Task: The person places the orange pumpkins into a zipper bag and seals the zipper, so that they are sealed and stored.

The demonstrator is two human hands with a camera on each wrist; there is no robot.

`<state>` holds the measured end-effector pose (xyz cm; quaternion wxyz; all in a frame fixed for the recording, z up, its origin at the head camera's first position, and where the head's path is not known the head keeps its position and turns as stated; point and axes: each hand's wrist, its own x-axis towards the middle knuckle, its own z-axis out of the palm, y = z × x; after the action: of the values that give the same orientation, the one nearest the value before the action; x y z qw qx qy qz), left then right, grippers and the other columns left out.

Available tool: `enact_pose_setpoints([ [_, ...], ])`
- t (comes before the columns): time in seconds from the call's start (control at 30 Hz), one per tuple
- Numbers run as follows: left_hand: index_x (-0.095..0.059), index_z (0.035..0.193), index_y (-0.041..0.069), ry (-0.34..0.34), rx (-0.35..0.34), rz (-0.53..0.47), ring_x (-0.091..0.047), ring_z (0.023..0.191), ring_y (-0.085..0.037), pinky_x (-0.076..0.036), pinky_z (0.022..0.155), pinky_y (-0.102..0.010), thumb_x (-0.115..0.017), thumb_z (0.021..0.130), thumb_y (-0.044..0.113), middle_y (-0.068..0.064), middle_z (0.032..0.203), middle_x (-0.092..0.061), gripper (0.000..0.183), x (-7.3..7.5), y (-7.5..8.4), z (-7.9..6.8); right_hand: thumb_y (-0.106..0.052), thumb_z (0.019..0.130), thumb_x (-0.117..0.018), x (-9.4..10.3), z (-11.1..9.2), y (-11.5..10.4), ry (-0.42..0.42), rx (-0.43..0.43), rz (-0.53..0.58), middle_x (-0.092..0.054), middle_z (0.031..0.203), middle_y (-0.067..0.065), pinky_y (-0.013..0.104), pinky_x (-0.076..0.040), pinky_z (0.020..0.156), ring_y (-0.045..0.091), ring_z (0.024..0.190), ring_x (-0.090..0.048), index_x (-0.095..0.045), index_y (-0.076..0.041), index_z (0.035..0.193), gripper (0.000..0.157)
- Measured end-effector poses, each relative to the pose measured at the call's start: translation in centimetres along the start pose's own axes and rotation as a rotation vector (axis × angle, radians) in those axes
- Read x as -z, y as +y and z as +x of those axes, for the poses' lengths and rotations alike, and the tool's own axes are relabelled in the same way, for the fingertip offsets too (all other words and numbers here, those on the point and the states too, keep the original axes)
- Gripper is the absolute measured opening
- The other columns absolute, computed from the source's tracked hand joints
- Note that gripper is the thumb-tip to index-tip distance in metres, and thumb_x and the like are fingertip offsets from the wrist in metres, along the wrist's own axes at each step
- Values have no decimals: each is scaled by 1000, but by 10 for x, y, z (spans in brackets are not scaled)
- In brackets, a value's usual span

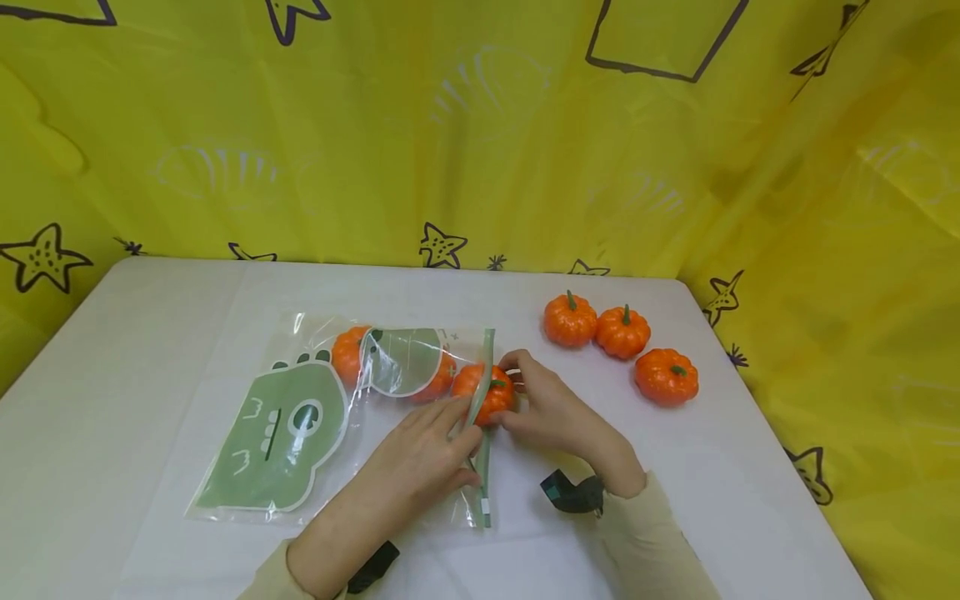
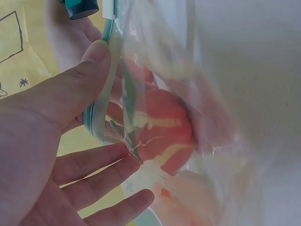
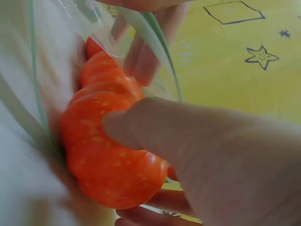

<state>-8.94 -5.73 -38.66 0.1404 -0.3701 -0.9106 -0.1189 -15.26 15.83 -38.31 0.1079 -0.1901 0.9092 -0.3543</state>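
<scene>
A clear zip bag (image 1: pixel 375 442) with a green cartoon creature print lies flat on the table, its mouth facing right. Two small orange pumpkins, one of them a pumpkin (image 1: pixel 347 358) by the print, show through the plastic. My left hand (image 1: pixel 423 450) lies over the bag and holds the lip of its mouth, thumb at the green zip edge (image 2: pixel 109 33) and other fingers spread along the plastic. With thumb and fingers around it, my right hand (image 1: pixel 551 408) grips another pumpkin (image 3: pixel 113 146) at the mouth, partly behind the plastic lip.
Three more pumpkins stand at the back right of the white table (image 1: pixel 600 542): a left pumpkin (image 1: pixel 570 321), a middle pumpkin (image 1: pixel 622 333) and a nearer pumpkin (image 1: pixel 666 377). A yellow patterned cloth (image 1: pixel 360 200) hangs behind and along the right side.
</scene>
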Motion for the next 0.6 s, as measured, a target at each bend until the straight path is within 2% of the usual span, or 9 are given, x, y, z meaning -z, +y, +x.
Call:
enact_pose_setpoints([
  [0.2, -59, 94, 16, 40, -32, 24, -61, 119, -31, -50, 104, -40, -85, 71, 39, -15, 128, -64, 41, -2, -1, -1, -19, 85, -78, -8, 7, 5, 49, -12, 65, -59, 127, 13, 46, -53, 99, 32, 116, -64, -43, -7, 124, 54],
  [0.37, -57, 92, 15, 59, -46, 30, -61, 119, -29, -50, 104, -39, -86, 70, 39, -13, 128, -63, 43, -4, -2, -1, -18, 85, -78, -16, 12, 6, 87, -2, 75, -64, 112, 11, 42, -56, 95, 27, 106, -67, -42, -7, 114, 47],
  [0.6, -59, 90, 16, 67, -35, 1, -63, 112, -28, -51, 102, -38, -86, 69, 39, -12, 123, -64, 41, -4, -3, 0, -22, 85, -78, -9, 6, 6, 14, -9, 109, -61, 108, 7, 42, -54, 99, 24, 110, -64, -43, -9, 104, 42],
])
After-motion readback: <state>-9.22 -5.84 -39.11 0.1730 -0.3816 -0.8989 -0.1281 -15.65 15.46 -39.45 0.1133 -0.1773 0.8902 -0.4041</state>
